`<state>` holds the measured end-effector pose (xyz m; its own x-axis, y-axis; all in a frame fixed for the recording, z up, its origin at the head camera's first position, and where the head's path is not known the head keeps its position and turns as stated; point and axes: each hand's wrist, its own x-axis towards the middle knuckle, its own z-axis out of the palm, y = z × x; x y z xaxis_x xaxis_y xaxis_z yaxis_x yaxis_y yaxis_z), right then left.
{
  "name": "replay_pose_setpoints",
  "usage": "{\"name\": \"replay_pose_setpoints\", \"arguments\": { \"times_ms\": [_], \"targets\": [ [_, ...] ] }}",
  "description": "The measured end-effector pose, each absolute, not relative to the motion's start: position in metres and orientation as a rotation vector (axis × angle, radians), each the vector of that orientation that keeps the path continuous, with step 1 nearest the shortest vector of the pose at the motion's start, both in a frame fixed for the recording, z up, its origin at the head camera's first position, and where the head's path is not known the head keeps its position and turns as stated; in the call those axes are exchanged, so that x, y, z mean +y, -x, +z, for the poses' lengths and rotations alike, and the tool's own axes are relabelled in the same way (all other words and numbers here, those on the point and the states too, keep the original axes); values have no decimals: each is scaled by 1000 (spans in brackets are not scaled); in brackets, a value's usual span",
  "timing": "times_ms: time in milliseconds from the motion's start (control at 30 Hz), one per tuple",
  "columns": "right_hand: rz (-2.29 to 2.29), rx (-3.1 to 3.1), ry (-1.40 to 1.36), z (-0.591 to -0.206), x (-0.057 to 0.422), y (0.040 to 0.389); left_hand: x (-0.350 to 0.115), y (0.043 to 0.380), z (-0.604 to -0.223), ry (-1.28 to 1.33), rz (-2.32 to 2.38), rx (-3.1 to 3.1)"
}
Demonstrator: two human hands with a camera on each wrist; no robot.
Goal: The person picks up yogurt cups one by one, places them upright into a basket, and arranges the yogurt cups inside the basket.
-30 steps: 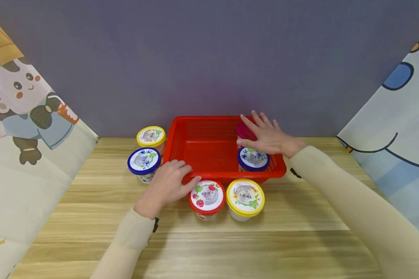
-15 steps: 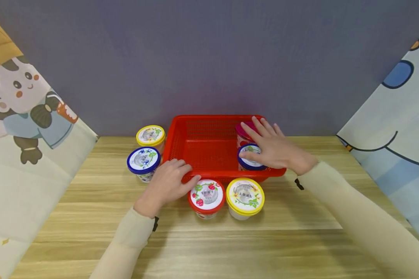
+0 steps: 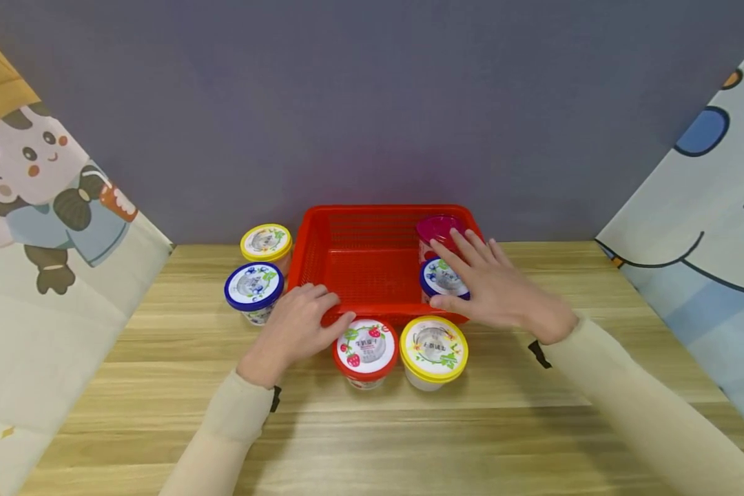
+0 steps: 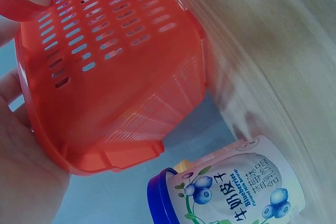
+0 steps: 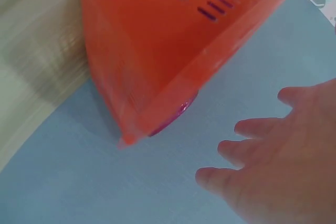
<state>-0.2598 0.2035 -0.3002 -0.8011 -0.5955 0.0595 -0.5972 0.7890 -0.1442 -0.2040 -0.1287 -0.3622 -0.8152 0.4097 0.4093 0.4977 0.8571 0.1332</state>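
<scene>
My left hand [image 3: 304, 322] grips the front left corner of a red plastic basket [image 3: 372, 310], fingers over its rim. Spread and straight, the fingers of my right hand [image 3: 496, 286] hover over the basket's right end, holding nothing. Inside that end are a pink-lidded cup [image 3: 439, 226] at the back and a blue-lidded cup [image 3: 443, 275] in front, partly hidden by the hand. Before the basket stand a red-lidded strawberry cup [image 3: 366, 351], close to my left thumb, and a yellow-lidded cup [image 3: 434, 350].
Left of the basket stand a blue-lidded blueberry cup [image 3: 254, 286] and, behind it, a yellow-lidded cup [image 3: 266, 242]. A grey panel [image 3: 372, 103] rises behind the wooden table [image 3: 409, 441]. Cartoon-printed sheets [image 3: 68, 207] flank both sides.
My right hand has drawn back toward the front right, uncovering the pink lid in the basket. The left hand stays at the basket corner.
</scene>
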Motion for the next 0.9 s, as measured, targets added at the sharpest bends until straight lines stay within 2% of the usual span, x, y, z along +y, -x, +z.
{"name": "replay_pose_setpoints", "arguments": {
  "times_ms": [900],
  "targets": [
    [457,-2761,-922,-342,218,227,-129,205,-365,691,-323,-2634]
  ]
}}
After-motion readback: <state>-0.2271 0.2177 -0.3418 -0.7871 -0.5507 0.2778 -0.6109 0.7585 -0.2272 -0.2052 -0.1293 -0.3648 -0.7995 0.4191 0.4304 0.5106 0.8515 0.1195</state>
